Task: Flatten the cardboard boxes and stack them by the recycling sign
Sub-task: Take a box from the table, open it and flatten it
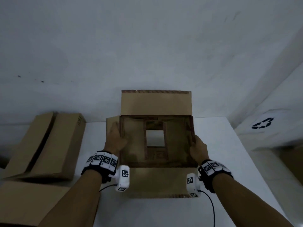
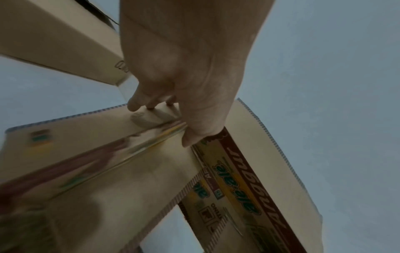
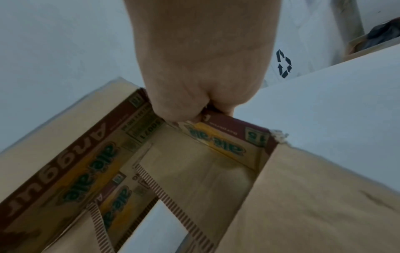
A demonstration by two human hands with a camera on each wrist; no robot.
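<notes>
An open cardboard box stands on the white table, all top flaps folded out. Its bottom flaps are parted, and the table shows through a gap in the middle. My left hand pinches the box's left wall, fingers outside on the side flap and thumb inside; the left wrist view shows this hand and the box's printed wall. My right hand grips the top edge of the right wall. In the right wrist view that hand is a fist over the box's edge. The recycling sign is at the right.
A partly collapsed cardboard box lies on the table at the left, with another piece of cardboard in front of it. A white wall rises behind. The sign is on a white surface beyond the table's right edge.
</notes>
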